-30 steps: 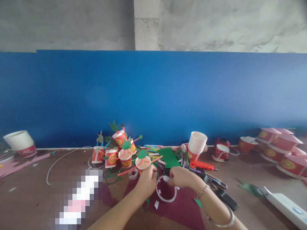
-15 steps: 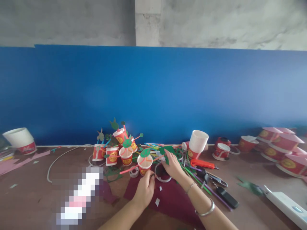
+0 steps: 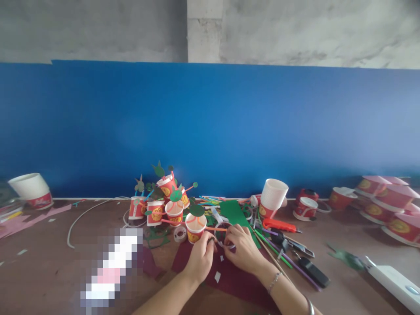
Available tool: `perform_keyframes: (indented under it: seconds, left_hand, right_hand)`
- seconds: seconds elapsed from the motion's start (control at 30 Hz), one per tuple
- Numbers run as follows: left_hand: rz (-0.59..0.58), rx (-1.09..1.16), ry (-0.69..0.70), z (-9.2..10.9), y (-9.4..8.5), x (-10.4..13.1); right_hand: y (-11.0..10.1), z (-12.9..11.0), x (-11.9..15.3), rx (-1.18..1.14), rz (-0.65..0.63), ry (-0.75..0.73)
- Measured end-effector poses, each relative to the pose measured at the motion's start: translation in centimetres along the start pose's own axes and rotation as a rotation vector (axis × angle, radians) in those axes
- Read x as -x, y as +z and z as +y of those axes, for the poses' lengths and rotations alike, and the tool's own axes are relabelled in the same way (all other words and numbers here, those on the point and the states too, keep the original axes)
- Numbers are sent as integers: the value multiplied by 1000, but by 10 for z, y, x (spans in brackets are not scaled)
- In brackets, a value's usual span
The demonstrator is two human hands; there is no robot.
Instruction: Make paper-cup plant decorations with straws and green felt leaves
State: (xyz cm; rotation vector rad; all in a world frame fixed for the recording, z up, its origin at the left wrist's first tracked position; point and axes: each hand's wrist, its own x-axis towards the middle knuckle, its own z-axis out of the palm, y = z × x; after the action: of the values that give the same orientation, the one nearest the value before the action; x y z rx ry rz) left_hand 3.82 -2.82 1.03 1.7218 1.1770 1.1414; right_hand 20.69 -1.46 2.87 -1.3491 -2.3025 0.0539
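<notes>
My left hand point(image 3: 201, 259) is closed in a pinch in front of a red-and-white paper cup point(image 3: 194, 234); a small dark spot shows by its fingertips, too small to name. That cup carries a dark green paper disc point(image 3: 197, 210) and orange straws out to both sides. Curled over the near edge of a wide roll of clear tape point(image 3: 218, 232), my right hand point(image 3: 243, 250) has its fingers bent together; what they pinch is hidden. Beneath both hands lies a dark red paper sheet point(image 3: 229, 280) with small white scraps point(image 3: 217, 276).
Several straw-and-leaf cups point(image 3: 155, 214) stand at left. Beside them is a small tape roll point(image 3: 180, 234). Behind my right hand lies green paper point(image 3: 234, 212). To the right are stacked cups point(image 3: 274, 192), an orange cutter point(image 3: 278, 225), straws, keys point(image 3: 313, 271) and pink-topped cups point(image 3: 397, 197).
My right hand has drawn back from the far side of the wide tape roll to its near edge, and its fingers have curled. My left hand has barely moved. The view has shifted slightly.
</notes>
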Motion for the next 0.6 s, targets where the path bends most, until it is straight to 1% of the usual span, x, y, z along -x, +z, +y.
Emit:
perform_keyframes:
  seconds: [0.1,0.17,0.27,0.4,0.5,0.6]
  left_hand:
    - [-19,63,-24,-1,-1,-3]
    - [-7,93,-39,1,-2,-3]
    - [13,80,-27,7,-5,-2]
    - [73,46,39,14,-10,1]
    - [122,108,53,12,-13,2]
    - [166,225,32,9,-16,0]
  right_hand:
    - [-1,-1,0,8,25,-101]
    - [-1,-3,0,0,56,-112]
    - [0,-6,0,-42,101,-79]
    - [1,-7,1,-99,150,-56]
    - [1,-9,2,-111,175,-16]
    - [-1,-12,3,-117,187,-10]
